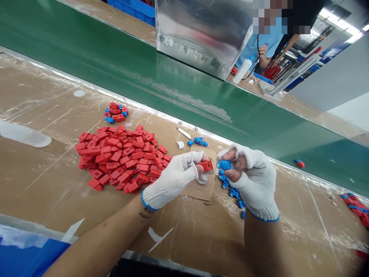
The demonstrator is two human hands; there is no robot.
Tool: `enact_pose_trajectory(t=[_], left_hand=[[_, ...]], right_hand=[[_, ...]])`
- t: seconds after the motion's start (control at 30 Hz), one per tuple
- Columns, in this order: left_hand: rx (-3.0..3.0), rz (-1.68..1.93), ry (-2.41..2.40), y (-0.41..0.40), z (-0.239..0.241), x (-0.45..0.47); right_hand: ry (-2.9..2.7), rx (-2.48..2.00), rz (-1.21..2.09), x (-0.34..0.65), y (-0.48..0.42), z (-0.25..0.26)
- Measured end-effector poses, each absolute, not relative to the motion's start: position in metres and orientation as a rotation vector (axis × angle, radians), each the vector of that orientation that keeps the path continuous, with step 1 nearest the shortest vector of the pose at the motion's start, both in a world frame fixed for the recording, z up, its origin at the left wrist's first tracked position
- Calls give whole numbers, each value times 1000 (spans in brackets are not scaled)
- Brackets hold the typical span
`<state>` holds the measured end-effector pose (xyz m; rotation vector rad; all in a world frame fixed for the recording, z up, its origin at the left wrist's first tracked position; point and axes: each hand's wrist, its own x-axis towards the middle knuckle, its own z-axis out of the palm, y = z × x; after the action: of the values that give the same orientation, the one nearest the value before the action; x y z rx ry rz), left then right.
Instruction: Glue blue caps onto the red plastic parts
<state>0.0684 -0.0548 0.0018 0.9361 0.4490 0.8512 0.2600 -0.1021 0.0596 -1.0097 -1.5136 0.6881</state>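
My left hand, in a white glove with bare fingertips, pinches a red plastic housing whose open end faces right. Just across a small gap, my right hand, gloved the same way, holds a blue plastic insert between thumb and fingers. The two parts are apart. Under and beside my right hand runs a row of loose blue inserts. A large heap of red housings lies left of my left hand. Beneath both hands is a piece of cardboard.
Behind the work surface runs a green conveyor belt, with a metal box over it. One red-and-blue piece sits on the belt's near edge. A small mixed pile and a white pen-like tool lie nearby. A person stands across.
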Motion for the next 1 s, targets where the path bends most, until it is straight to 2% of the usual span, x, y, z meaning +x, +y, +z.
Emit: enact_pose_trajectory(t=[0.27, 0.63, 0.87, 1.0], left_hand=[[906, 847, 376, -55, -4, 70], [1016, 795, 488, -58, 4, 63], [806, 703, 354, -81, -3, 78], [979, 710, 461, -78, -4, 81]], right_hand=[[-1654, -1109, 667, 258, -100, 59], [-1943, -1021, 623, 263, -100, 65], [-1848, -750, 730, 240, -92, 57], [-1588, -766, 881, 231, -97, 52]])
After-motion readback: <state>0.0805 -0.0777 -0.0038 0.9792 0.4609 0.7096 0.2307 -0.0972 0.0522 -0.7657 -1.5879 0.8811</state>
